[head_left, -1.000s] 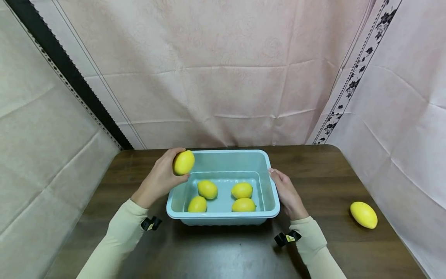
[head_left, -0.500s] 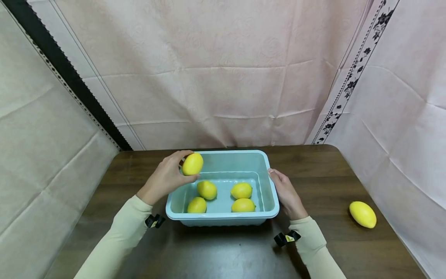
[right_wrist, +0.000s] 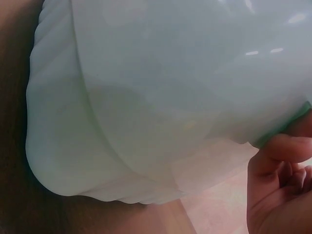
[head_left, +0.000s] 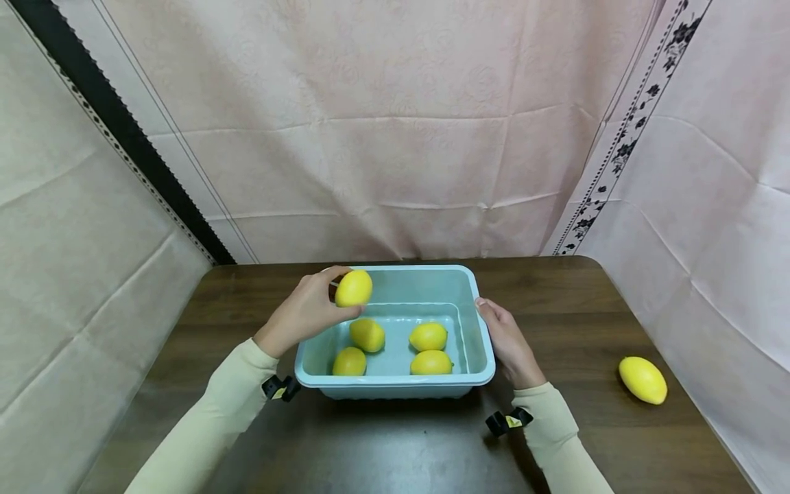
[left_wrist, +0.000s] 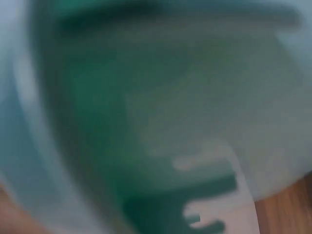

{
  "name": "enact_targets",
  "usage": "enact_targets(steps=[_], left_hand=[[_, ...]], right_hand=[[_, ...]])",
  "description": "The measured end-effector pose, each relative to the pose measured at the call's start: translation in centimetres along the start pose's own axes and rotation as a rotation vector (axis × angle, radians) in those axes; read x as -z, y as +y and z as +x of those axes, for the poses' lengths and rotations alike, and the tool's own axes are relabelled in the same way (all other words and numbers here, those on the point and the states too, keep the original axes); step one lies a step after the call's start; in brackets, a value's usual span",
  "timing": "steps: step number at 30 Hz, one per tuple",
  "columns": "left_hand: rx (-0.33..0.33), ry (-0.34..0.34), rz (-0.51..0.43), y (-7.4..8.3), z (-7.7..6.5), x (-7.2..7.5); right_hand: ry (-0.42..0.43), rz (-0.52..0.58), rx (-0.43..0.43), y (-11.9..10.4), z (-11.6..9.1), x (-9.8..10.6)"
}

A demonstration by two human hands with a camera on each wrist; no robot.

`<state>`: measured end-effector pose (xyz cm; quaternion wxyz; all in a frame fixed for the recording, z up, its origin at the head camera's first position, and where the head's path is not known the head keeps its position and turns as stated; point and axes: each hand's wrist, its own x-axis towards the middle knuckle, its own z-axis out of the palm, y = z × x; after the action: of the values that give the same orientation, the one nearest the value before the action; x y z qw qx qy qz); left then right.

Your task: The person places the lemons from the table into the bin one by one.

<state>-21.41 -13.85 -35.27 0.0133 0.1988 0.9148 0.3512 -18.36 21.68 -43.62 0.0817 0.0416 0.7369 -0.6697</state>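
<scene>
A pale blue plastic basin (head_left: pixel 395 392) stands on the table with several lemons inside, among them one lemon (head_left: pixel 367 335) at left and another lemon (head_left: pixel 428 337) at right. My left hand (head_left: pixel 305 310) pinches a yellow lemon (head_left: pixel 354 288) between thumb and fingers, over the basin's left back part. My right hand (head_left: pixel 511 343) grips the basin's right rim, thumb on top. The right wrist view has the basin's outer wall (right_wrist: pixel 146 97) large, with the curled right hand (right_wrist: pixel 280 180) at its rim. Close and blurred, the basin wall (left_wrist: pixel 195 97) fills the left wrist view; the left hand is not clearly seen there.
One more lemon (head_left: pixel 642 380) lies by itself on the brown wooden table (head_left: pixel 395 453), near its right edge. Pale patterned cloth (head_left: pixel 395 158) hangs behind the table and along both sides.
My left hand has carried its lemon rightward, from over the basin's left rim to farther inside. The right hand, the basin and the other lemons have stayed in place.
</scene>
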Motion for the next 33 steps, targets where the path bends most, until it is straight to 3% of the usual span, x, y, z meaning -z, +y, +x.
enact_targets(steps=[7, 18, 27, 33], left_hand=[[0.024, -0.060, -0.044, 0.3, 0.6, 0.0], [0.100, -0.073, -0.049, 1.0, 0.7, 0.5], [0.086, -0.071, -0.045, 2.1, 0.5, 1.4], [0.020, -0.067, -0.037, 3.2, 1.3, 2.0]], right_hand=[[-0.007, 0.013, 0.000, 0.0, 0.1, 0.1], [-0.023, 0.031, -0.018, 0.2, 0.2, 0.3], [-0.026, 0.019, -0.025, 0.1, 0.4, 0.3], [-0.019, 0.025, -0.009, -0.1, 0.2, 0.4]])
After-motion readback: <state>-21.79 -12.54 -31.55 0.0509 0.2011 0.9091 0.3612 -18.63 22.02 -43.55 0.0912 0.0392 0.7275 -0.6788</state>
